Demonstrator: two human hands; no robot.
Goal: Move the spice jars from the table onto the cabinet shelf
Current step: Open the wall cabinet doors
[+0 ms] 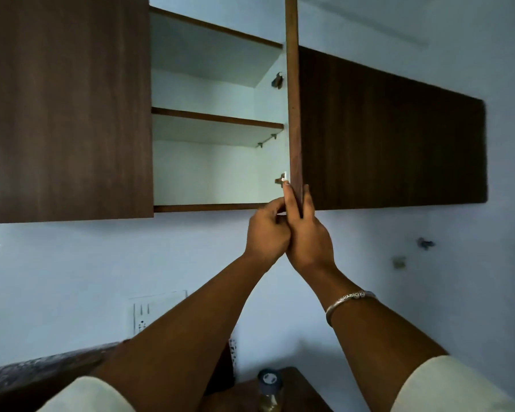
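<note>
Shelf bay open in front, door edge-on at right

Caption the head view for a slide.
Right hand grips the lower edge of the open cabinet door, left hand beside it; a spice jar stands on the table below.

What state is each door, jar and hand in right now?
Middle door: open, seen edge-on.
Left door: closed.
Right door: closed.
Spice jar: upright on the table, lid on.
Right hand: grips the middle door's lower edge.
Left hand: fingers curled beside that edge; grip unclear.
</note>
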